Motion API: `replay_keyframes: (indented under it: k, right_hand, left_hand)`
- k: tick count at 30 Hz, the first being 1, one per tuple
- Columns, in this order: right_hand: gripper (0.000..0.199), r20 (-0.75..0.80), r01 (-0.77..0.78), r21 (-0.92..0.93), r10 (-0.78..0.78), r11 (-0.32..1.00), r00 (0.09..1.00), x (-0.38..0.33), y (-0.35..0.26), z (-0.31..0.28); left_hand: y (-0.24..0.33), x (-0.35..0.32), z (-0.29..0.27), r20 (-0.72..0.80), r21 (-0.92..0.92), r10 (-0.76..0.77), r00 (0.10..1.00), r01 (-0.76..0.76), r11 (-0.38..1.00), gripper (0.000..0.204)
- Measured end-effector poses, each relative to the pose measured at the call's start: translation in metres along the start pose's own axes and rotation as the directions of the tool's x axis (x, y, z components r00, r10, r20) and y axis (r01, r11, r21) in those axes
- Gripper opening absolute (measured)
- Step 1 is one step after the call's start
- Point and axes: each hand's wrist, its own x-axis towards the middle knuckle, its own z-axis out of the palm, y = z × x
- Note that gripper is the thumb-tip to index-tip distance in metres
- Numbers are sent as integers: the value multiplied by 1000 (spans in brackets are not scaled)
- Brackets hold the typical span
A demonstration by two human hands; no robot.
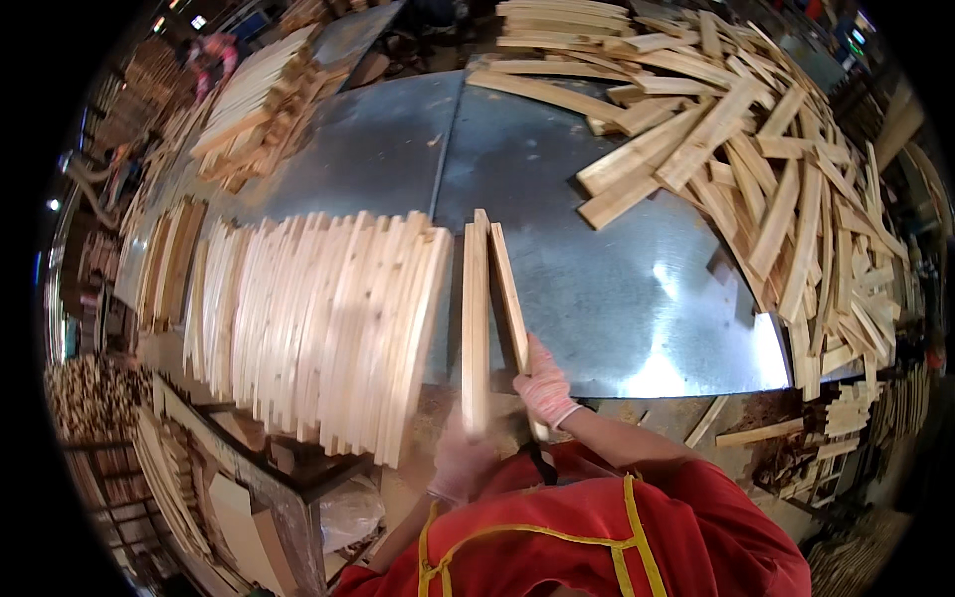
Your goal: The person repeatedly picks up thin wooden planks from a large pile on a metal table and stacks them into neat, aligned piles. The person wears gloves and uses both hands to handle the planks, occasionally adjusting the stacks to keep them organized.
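Nearest the lens, a red apron with yellow piping [597, 542], worn against sawdust, filling the lower edge. Just above, left hand in a pale pink work glove [460, 466], blurred, apparently closed round the near end of a long pale wooden slat [476, 318]; grip hard to confirm through the smear. Right hand in a matching pink glove [544, 386], fingers wrapped and clamped on the lower part of a second pale wooden slat [507, 294], held on edge. Both slats gripped at the near ends, far ends meeting in a narrow wedge over the sheet-metal tabletop [617, 298], probably for squaring one against the other before setting down beside the row.

Just left of the slats, a packed row of pale slats standing on edge [318, 328], leaning together like book pages, near ends overhanging the bench edge, handy for gripping by the end. Below that, a dark metal bench frame [269, 478] carrying the load.

Farther right, a loose heap of unsorted pale wooden slats [786, 189], criss-crossed, dumped within arm's reach as raw supply. Farther left, a stacked bundle of short pale boards [259, 104], laid flat and tidy. Beyond, at the upper left rim, a person in pink [211, 55], small and indistinct.
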Motion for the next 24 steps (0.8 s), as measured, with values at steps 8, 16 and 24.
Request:
replay_keyframes:
  k: [8, 16, 24]
  right_hand:
    - [99, 474, 81, 69, -104, 994, 874, 27, -65, 46]
    - [76, -39, 90, 762, -93, 642, 995, 110, -6, -145]
    - [51, -449, 122, 736, 346, 665, 824, 268, 73, -342]
  left_hand:
    - [-47, 11, -32, -290, 682, 267, 919, 3, 732, 99]
    - [25, 73, -38, -212, 773, 337, 917, -53, 632, 100]
    - [225, 288, 66, 26, 652, 628, 778, -489, 579, 83]
